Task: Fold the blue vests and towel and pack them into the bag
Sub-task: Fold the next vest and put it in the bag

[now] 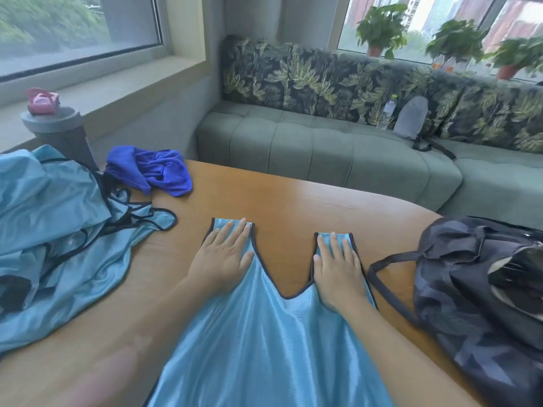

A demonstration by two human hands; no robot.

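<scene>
A light blue vest (pixel 258 342) with dark trim lies flat on the wooden table (pixel 279 198), its two shoulder straps pointing away from me. My left hand (pixel 224 254) presses flat on the left strap. My right hand (pixel 338 265) presses flat on the right strap. Both hands have straight fingers. A heap of more light blue vests (pixel 50 230) lies at the left. A crumpled dark blue towel (pixel 155 171) sits at the far left of the table. A dark camouflage bag (pixel 482 289) stands open at the right.
A grey lidded cup (pixel 58 127) with a pink item on top stands behind the vest heap. A green sofa (pixel 323 154) runs beyond the table, holding a water bottle (pixel 388 111) and a grey pouch (pixel 411 118). Potted plants line the window sill.
</scene>
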